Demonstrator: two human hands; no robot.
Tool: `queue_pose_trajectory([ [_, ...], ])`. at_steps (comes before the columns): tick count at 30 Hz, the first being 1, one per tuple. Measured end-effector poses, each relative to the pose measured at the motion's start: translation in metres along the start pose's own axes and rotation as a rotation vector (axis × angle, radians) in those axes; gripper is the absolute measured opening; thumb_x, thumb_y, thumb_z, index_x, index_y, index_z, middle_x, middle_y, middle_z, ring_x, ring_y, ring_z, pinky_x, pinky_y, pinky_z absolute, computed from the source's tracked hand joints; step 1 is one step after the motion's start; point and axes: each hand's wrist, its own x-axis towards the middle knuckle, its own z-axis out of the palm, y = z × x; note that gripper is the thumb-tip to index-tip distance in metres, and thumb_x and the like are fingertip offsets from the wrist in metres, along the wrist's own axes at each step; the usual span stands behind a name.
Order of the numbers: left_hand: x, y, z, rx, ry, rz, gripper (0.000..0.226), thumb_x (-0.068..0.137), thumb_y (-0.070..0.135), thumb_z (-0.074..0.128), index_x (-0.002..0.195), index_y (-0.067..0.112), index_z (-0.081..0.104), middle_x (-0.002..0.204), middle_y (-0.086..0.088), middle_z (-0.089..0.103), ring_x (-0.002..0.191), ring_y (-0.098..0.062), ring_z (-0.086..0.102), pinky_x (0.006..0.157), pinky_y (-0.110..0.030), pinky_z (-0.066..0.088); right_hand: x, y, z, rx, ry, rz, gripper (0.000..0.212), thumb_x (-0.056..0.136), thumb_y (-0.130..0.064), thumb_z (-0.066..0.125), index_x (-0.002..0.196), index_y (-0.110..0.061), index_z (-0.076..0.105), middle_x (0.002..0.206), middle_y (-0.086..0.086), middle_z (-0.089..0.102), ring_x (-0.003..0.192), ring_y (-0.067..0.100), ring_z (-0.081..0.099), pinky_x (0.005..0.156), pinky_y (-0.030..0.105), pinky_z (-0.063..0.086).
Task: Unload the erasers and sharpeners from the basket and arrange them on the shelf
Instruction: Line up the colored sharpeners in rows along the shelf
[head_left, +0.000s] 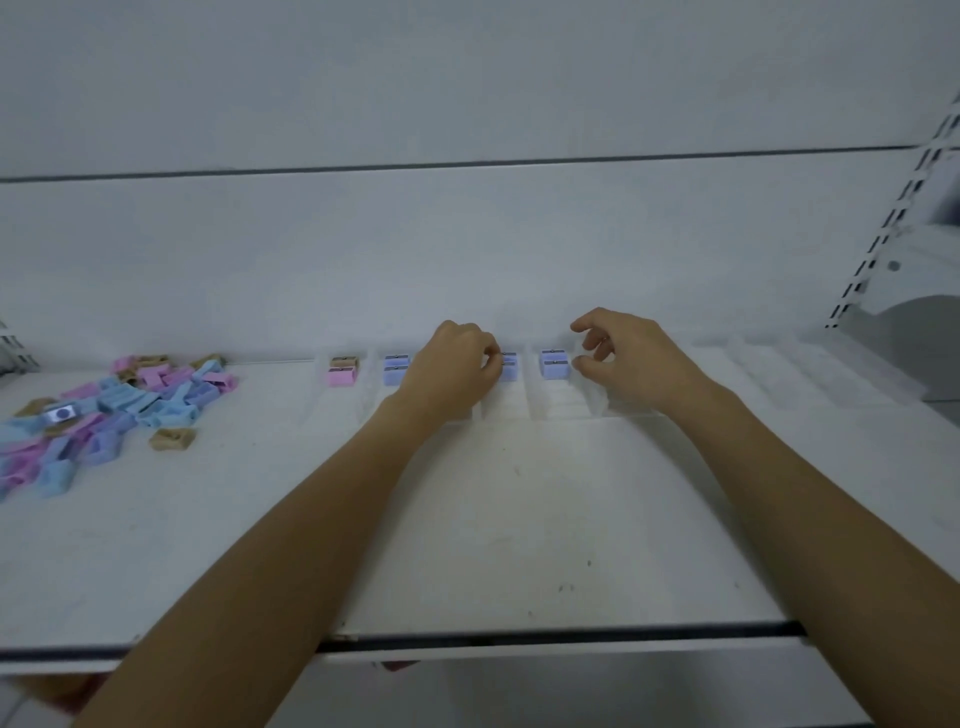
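Shelf (519, 519), white, with clear divider tray (558, 408) along the back. Loose pile of sharpeners (114, 415), pink, blue, lilac and tan, far left on the shelf; basket not in view.

Filled slots: pink sharpener (342, 375); lilac pair (396, 370); second lilac pair (555, 364).

Left grip (457, 366): fingertips pinching a lilac sharpener (508, 370) in the slot between the two pairs.

Right grip (626, 358): loosely curled, holding nothing, thumb just beside the second lilac pair.

Step, as judged: seating. Push square to the back, match the neighbours' orientation, release without nudging adjacent slots.
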Motion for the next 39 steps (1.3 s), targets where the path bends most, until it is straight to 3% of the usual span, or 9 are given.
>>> queue_pose_trajectory([
  [3, 0.001, 0.0, -0.001, 0.028, -0.034, 0.01, 0.028, 0.091, 0.012, 0.042, 0.083, 0.001, 0.066, 0.083, -0.013, 0.062, 0.08, -0.024, 0.046, 0.07, -0.029, 0.037, -0.001, -0.002, 0.0, -0.048, -0.01, -0.035, 0.03, 0.088, -0.02, 0.056, 0.117, -0.013, 0.056, 0.108, 0.004, 0.056, 0.086, 0.012, 0.048, 0.076, 0.022, 0.036],
  [6, 0.0, 0.001, -0.004, 0.073, -0.052, 0.03, 0.033, 0.088, 0.007, 0.041, 0.055, 0.01, 0.043, 0.061, -0.002, 0.045, 0.071, -0.024, 0.038, 0.066, -0.034, 0.037, -0.002, -0.004, 0.0, -0.057, -0.013, -0.039, 0.029, 0.09, -0.021, 0.054, 0.117, -0.014, 0.057, 0.111, 0.004, 0.055, 0.091, 0.013, 0.049, 0.079, 0.025, 0.038],
  [8, -0.001, 0.003, -0.007, 0.086, -0.071, 0.028, 0.029, 0.089, 0.008, 0.042, 0.064, 0.011, 0.055, 0.072, -0.003, 0.055, 0.078, -0.026, 0.045, 0.076, -0.04, 0.045, -0.003, -0.005, -0.001, -0.054, 0.002, -0.053, 0.029, 0.09, -0.021, 0.054, 0.117, -0.013, 0.057, 0.112, 0.006, 0.056, 0.098, 0.017, 0.053, 0.08, 0.026, 0.038],
  [9, -0.001, 0.004, -0.008, 0.103, -0.076, 0.031, 0.027, 0.091, 0.011, 0.042, 0.081, 0.01, 0.067, 0.089, -0.006, 0.063, 0.089, -0.028, 0.05, 0.083, -0.041, 0.045, -0.003, -0.007, -0.002, -0.055, 0.017, -0.07, 0.028, 0.09, -0.021, 0.053, 0.117, -0.013, 0.058, 0.112, 0.006, 0.056, 0.1, 0.019, 0.053, 0.081, 0.026, 0.038],
  [11, -0.001, 0.005, -0.015, 0.149, -0.068, 0.003, 0.03, 0.094, 0.016, 0.041, 0.11, 0.012, 0.066, 0.116, -0.004, 0.061, 0.11, -0.025, 0.047, 0.091, -0.036, 0.042, -0.004, -0.014, -0.002, -0.054, 0.046, -0.128, 0.027, 0.09, -0.02, 0.053, 0.115, -0.013, 0.059, 0.111, 0.006, 0.057, 0.101, 0.02, 0.053, 0.081, 0.025, 0.036],
  [13, -0.001, 0.006, -0.027, 0.195, -0.043, -0.015, 0.031, 0.095, 0.019, 0.041, 0.118, 0.015, 0.062, 0.126, -0.002, 0.057, 0.118, -0.022, 0.043, 0.093, -0.033, 0.039, -0.005, -0.024, -0.002, -0.036, 0.058, -0.201, 0.025, 0.09, -0.019, 0.054, 0.114, -0.013, 0.06, 0.11, 0.006, 0.058, 0.101, 0.02, 0.053, 0.083, 0.027, 0.038],
  [21, -0.031, -0.024, -0.114, 0.392, 0.049, -0.016, 0.03, 0.095, 0.024, 0.042, 0.117, 0.017, 0.06, 0.124, -0.002, 0.057, 0.118, -0.021, 0.043, 0.089, -0.035, 0.04, -0.004, -0.097, 0.008, -0.057, -0.105, -0.443, 0.023, 0.092, -0.027, 0.052, 0.111, -0.018, 0.061, 0.107, 0.001, 0.059, 0.097, 0.016, 0.054, 0.082, 0.027, 0.041],
  [31, -0.123, -0.107, -0.24, 0.599, 0.032, -0.025, 0.028, 0.094, 0.024, 0.043, 0.111, 0.016, 0.063, 0.119, 0.0, 0.061, 0.115, -0.021, 0.047, 0.086, -0.035, 0.042, -0.007, -0.245, 0.065, -0.152, -0.249, -0.625, 0.021, 0.091, -0.028, 0.05, 0.106, -0.02, 0.062, 0.095, -0.007, 0.057, 0.086, 0.009, 0.049, 0.082, 0.032, 0.046],
  [39, -0.197, -0.197, -0.304, 0.46, 0.047, -0.078, 0.022, 0.092, 0.025, 0.048, 0.105, 0.017, 0.065, 0.109, 0.002, 0.063, 0.102, -0.017, 0.055, 0.08, -0.028, 0.039, -0.01, -0.335, 0.122, -0.254, -0.329, -0.662, 0.023, 0.091, -0.025, 0.049, 0.109, -0.017, 0.061, 0.102, -0.001, 0.061, 0.087, 0.013, 0.049, 0.084, 0.035, 0.046],
])
